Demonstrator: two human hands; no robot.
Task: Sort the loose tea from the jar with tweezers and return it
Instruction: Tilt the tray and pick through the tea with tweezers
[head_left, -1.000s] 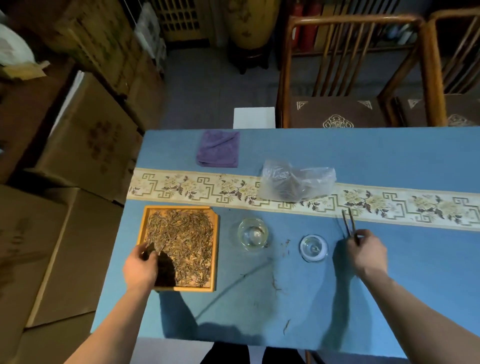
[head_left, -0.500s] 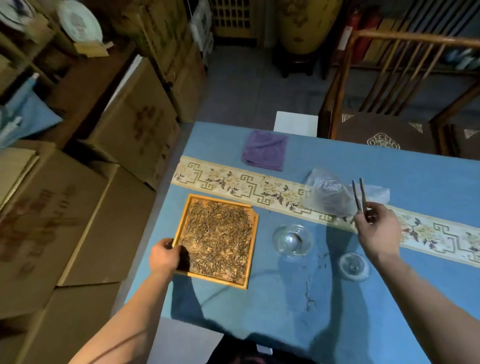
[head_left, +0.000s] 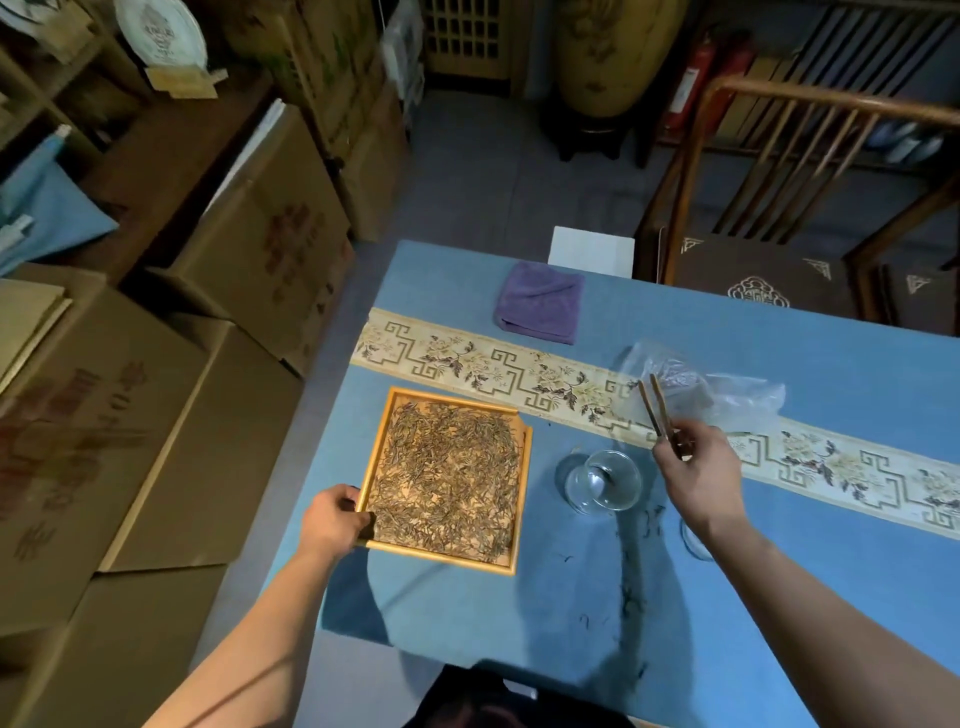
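Loose tea (head_left: 448, 478) lies spread across a square wooden tray (head_left: 523, 499) on the blue table (head_left: 779, 597). The left hand (head_left: 332, 525) grips the tray's rim at eight o'clock. The right hand (head_left: 698, 475), at three o'clock from the tray and well apart, pinches wooden tweezers (head_left: 655, 410), tips pointing away toward twelve. Between them stands an open glass jar (head_left: 602, 480). The right hand must likely travel toward nine o'clock to reach the leaves.
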